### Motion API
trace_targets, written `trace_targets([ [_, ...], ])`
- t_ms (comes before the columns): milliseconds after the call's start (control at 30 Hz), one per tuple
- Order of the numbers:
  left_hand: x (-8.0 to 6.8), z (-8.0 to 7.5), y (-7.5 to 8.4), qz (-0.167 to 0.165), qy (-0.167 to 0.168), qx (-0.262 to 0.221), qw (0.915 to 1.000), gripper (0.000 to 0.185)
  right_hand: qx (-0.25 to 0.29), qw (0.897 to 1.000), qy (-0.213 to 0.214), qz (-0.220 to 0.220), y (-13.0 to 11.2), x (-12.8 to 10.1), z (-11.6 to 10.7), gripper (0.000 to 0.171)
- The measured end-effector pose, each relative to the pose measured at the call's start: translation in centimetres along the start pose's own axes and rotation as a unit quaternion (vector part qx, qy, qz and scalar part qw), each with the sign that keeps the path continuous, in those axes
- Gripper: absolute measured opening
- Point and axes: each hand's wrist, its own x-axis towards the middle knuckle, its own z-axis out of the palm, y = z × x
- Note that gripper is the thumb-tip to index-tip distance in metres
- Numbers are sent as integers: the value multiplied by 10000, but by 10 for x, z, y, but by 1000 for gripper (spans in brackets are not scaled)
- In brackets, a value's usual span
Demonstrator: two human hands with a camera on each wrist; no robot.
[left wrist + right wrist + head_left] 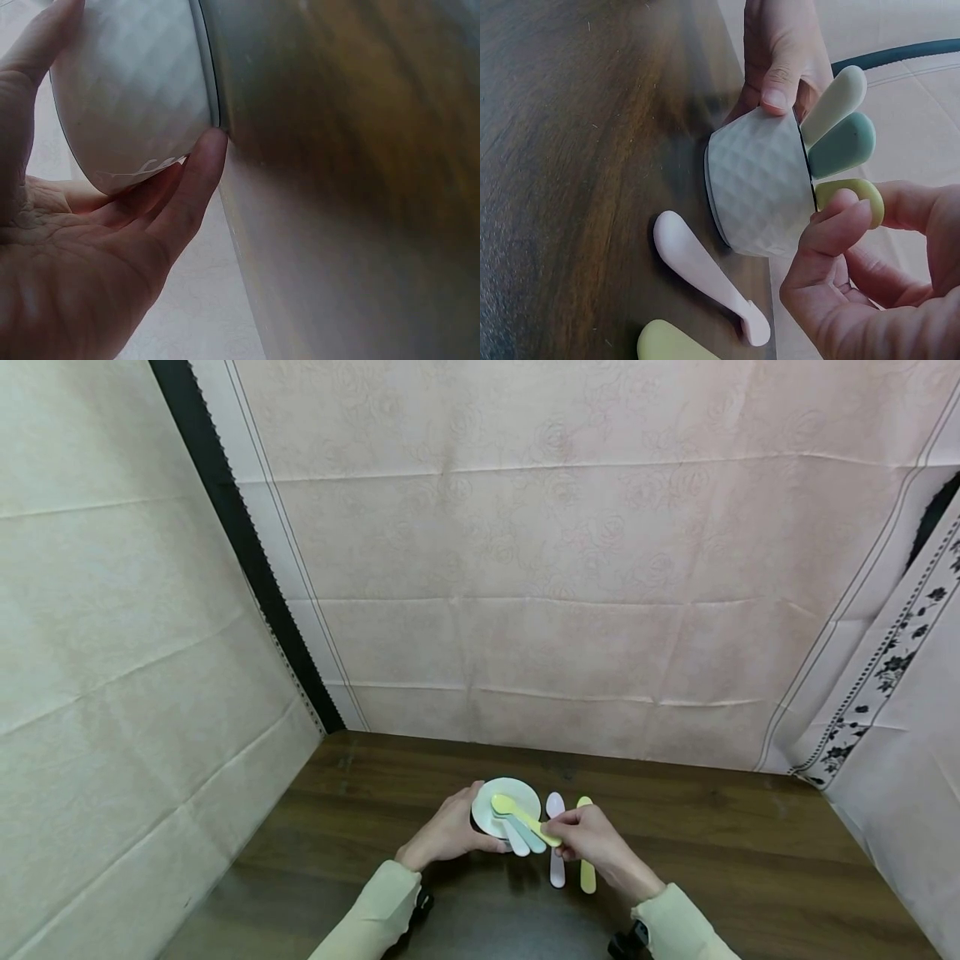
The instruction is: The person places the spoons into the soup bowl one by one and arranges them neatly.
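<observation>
In the head view, the left hand (pixel 456 828) grips a white bowl (pixel 527 797) on the bench (pixel 720 843); the right hand (pixel 596 841) pinches a lime spoon (pixel 522 817) across its rim. Left wrist: fingers (pixel 189 187) cup the wall. Right wrist: nudging the mint spoon (pixel 846 145) or white spoon (pixel 835 105) alongside could dislodge them.

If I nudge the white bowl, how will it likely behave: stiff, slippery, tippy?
The white bowl is likely stiff: its wall shows no dent where the left hand holds it. Probably not very slippery, since the outside is faceted. The three spoons in it might slide if it tilts: their handles stick out on one side.
</observation>
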Motion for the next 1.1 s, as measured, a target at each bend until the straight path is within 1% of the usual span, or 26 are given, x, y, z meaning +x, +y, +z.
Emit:
trace_targets([
  [367, 1, 0, -1, 60, 12, 18, 10000, 91, -191, 9997, 133, 53, 5, 0, 0, 29],
  [600, 2, 0, -3, 57, 15, 30, 10000, 92, -412, 9988, 246, 92, 4, -6, -3, 31],
  [833, 2, 0, -2, 87, 55, 79, 9999, 93, -321, 9993, 49, -189, 6, -11, -9, 29],
  [1100, 1, 0, -1, 67, 36, -3, 10000, 92, -190, 9994, -13, -282, 11, -16, -13, 28],
])
